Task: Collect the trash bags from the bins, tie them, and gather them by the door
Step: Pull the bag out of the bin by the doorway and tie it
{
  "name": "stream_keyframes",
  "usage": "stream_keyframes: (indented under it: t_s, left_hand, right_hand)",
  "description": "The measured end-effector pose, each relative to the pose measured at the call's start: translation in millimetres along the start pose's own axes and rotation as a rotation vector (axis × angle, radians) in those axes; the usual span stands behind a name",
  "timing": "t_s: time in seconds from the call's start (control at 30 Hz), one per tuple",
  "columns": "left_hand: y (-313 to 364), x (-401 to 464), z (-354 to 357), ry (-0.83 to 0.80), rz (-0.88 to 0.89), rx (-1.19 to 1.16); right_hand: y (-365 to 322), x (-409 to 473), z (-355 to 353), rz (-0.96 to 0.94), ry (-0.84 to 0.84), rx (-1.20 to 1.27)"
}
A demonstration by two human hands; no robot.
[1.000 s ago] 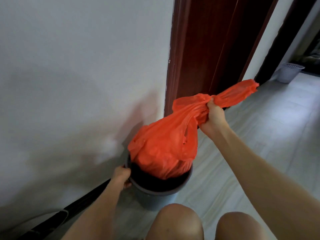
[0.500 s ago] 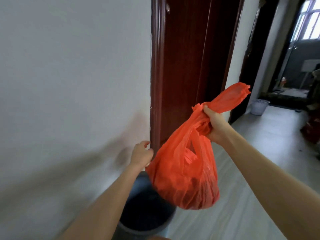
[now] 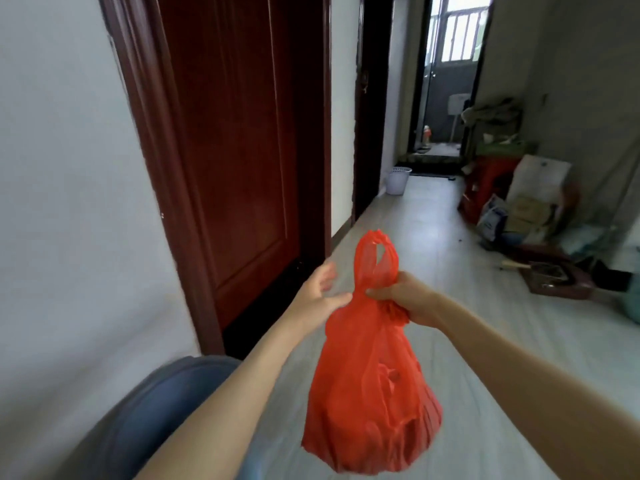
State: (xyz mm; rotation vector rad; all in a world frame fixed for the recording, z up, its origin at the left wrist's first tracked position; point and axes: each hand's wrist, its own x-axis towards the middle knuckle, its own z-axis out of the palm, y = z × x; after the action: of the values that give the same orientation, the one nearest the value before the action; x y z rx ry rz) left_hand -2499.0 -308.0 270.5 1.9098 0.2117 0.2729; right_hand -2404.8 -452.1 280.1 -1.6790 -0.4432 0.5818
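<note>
Your right hand [image 3: 403,299] is gripping the bag [image 3: 370,393] neck | left hand [image 3: 317,294] is hovering loose-fingered beside the bag | bin [image 3: 162,407] is sitting left of the bag

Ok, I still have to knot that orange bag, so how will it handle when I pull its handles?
The orange bag is probably floppy: thin plastic bunches where the right hand grips its neck. It looks light for its size, hanging from one hand with a loose, sagging bottom. The handle loops seem crinkly and see-through, so they may stretch or tear under a hard pull.
</note>
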Motion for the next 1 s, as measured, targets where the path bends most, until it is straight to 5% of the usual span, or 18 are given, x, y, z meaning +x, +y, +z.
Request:
stream_keyframes:
  t_s: [0.2,0.37,0.6,0.7,0.77,0.87,1.0]
  left_hand:
    - [-78,22,83,-0.311,-0.171,0.145]
    - [-110,42,133,-0.159,-0.188,0.471]
    - [-120,69,132,0.082,-0.125,0.630]
    - [-103,72,127,0.189,-0.126,0.645]
    - [-92,73,122,0.252,-0.164,0.574]
    - [-75,72,114,0.300,-0.140,0.332]
    - [-59,71,106,0.305,-0.185,-0.079]
  right_hand:
    - [48,1,-48,0.113,-0.028,-0.074]
    - [98,-8,-89,0.209,0.136,-0.074]
    - [158,-46,-185,0.495,0.429,-0.979]
    - [150,-63,-197,0.521,0.640,-1.120]
    - [141,-68,-201,0.475,0.731,-0.986]
    - [126,-70,-199,0.300,0.781,-0.370]
    - [112,-84,-193,0.069,0.677,0.206]
